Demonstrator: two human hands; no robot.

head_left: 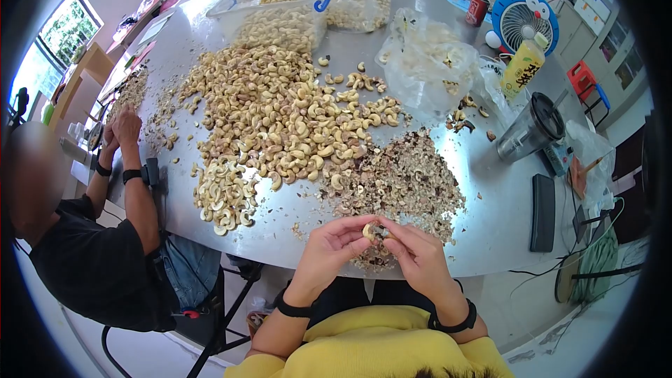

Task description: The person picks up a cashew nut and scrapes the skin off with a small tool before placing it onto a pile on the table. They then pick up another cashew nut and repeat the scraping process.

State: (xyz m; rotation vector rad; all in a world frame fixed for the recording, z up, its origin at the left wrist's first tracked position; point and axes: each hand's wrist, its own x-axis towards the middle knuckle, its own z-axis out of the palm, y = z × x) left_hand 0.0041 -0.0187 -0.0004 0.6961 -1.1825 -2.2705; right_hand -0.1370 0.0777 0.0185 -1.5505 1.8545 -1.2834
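Observation:
My left hand (337, 246) pinches a pale cashew nut (368, 232) between thumb and fingertips, just above the near edge of the table. Close against it, my right hand (422, 257) has its fingers closed; whatever they hold is too small to make out. Directly beyond both hands lies a heap of brown skin flakes and broken bits (413, 182). A large pile of cashews (273, 112) covers the middle of the metal table (280, 248). Left of my hands is a smaller group of paler cashews (222, 196).
A plastic tub (273, 17) and bags of cashews stand at the back. Right are a crumpled plastic bag (427, 63), blue fan (523, 21), yellow bottle (523, 66), lidded tumbler (530, 126) and black phone-like slab (542, 213). A co-worker (105, 259) sits left, hands over nut debris.

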